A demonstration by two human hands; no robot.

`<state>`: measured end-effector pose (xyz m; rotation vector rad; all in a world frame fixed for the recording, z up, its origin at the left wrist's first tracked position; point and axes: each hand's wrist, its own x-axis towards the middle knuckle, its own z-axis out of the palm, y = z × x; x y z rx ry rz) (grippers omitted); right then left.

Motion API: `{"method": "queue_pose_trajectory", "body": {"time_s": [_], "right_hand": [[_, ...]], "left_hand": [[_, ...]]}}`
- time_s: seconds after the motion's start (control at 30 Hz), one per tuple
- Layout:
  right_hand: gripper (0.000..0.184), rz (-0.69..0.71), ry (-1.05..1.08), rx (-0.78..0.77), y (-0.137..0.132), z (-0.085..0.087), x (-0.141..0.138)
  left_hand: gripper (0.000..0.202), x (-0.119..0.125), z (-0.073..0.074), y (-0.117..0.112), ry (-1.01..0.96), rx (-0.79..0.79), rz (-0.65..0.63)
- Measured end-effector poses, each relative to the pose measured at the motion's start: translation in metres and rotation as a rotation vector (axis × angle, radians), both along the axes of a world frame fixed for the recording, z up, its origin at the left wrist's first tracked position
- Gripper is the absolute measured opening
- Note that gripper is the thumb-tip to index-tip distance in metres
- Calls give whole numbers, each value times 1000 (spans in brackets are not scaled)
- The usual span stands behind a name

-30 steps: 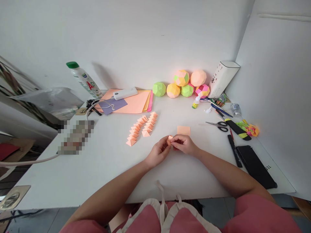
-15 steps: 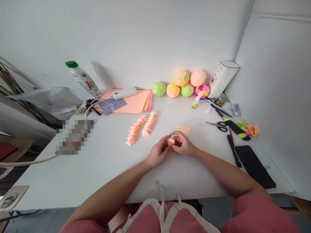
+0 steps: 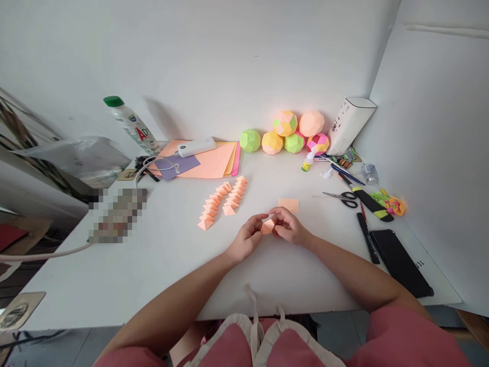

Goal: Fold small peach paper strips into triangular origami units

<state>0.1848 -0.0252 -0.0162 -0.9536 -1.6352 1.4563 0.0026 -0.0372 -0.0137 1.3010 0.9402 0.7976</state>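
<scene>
A small folded piece of peach paper (image 3: 268,226) is held up between my two hands, just above the table. My left hand (image 3: 249,238) grips its left side between thumb and fingers. On its right side, my right hand (image 3: 289,227) pinches it the same way. Just beyond my right hand lies a flat peach paper slip (image 3: 289,205), partly covered by the fingers. To the left, folded peach paper units sit in two slanting rows, a left row (image 3: 211,206) and a right row (image 3: 235,196).
Paper balls (image 3: 284,123) are stacked against the wall, with a glue bottle (image 3: 307,160) in front. Scissors (image 3: 346,198), a cutter knife (image 3: 372,204), a marker (image 3: 368,238) and a black phone (image 3: 401,261) lie right. Coloured paper sheets (image 3: 214,165) and a power bank (image 3: 196,147) lie back left.
The folded peach paper has turned between my fingers and now shows more of its face. My left fingers have shifted slightly; the other things are where they were.
</scene>
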Motion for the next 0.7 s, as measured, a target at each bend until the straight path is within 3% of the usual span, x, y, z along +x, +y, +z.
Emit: {"method": "queue_pose_trajectory", "body": {"time_s": [0.23,0.47,0.7], "right_hand": [[14,-23,-31,-9,2,1,1],[17,-10,13,-10,2,2,1],[15,-92,-6,17,2,-1,-2]], "left_hand": [[41,2,2,-1,55,81,15],[38,3,0,0,80,96,32],[32,4,2,2,82,41,55]]}}
